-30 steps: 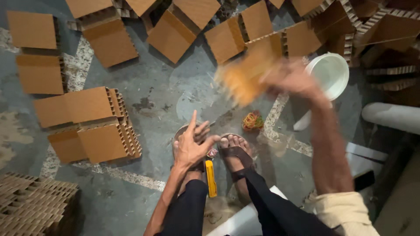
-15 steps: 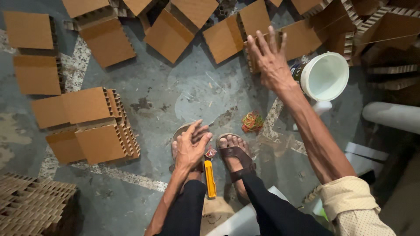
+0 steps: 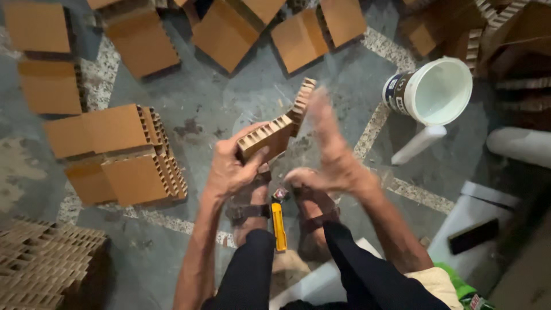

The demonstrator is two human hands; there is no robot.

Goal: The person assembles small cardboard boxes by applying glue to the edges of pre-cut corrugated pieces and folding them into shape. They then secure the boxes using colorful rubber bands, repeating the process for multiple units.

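Note:
My left hand (image 3: 232, 166) grips a brown corrugated cardboard block (image 3: 277, 127) by its lower end, holding it tilted above my sandalled feet (image 3: 313, 209). My right hand (image 3: 333, 152) is blurred, fingers spread, its palm against the block's right side. A yellow utility knife (image 3: 279, 225) lies on the floor between my feet. My legs in black trousers fill the bottom middle.
Stacks of cardboard blocks (image 3: 123, 155) sit on the grey floor at left, more pieces (image 3: 229, 31) along the top. A white bucket (image 3: 433, 92) lies tipped at upper right above a white tube (image 3: 418, 144). Honeycomb board (image 3: 40, 270) lies at lower left. A dark phone (image 3: 473, 235) rests on a white surface at right.
My right hand came back from the far cardboard pieces to the middle. My left hand lifted off the floor and now holds a cardboard block between both hands.

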